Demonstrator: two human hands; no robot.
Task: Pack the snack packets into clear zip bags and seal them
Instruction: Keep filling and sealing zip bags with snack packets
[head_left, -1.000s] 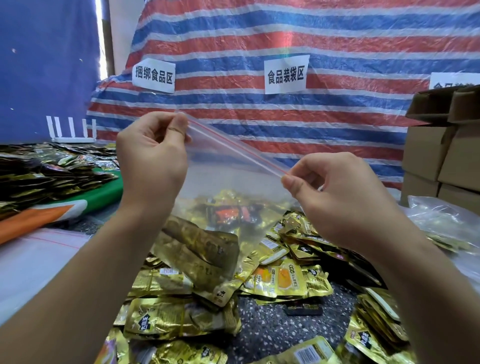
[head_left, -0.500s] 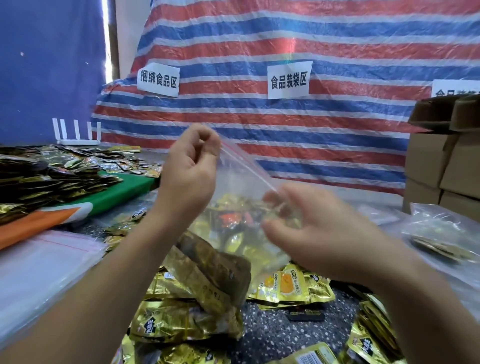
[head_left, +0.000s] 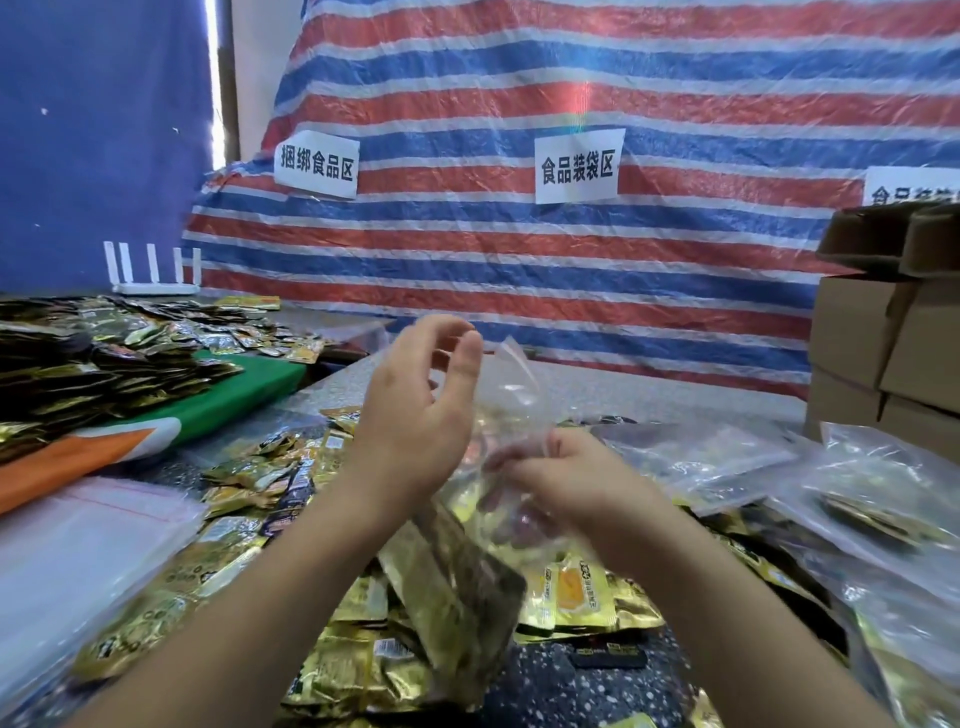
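Observation:
A clear zip bag hangs in front of me above the table, with gold snack packets in its lower part. My right hand grips the bag's upper part, its fingers curled into the plastic. My left hand is raised just left of the bag's top corner, fingers loosely spread and apart from the thumb, holding nothing. Loose gold snack packets cover the speckled table under both hands.
A stack of empty zip bags lies at the near left. Behind it, more packets are heaped on a green board. Filled clear bags lie at the right, below cardboard boxes. A striped tarp closes the back.
The bag's zip edge was stretched between both hands; now my left hand has let go and opened. My right hand has moved down and left, bunching the bag's top.

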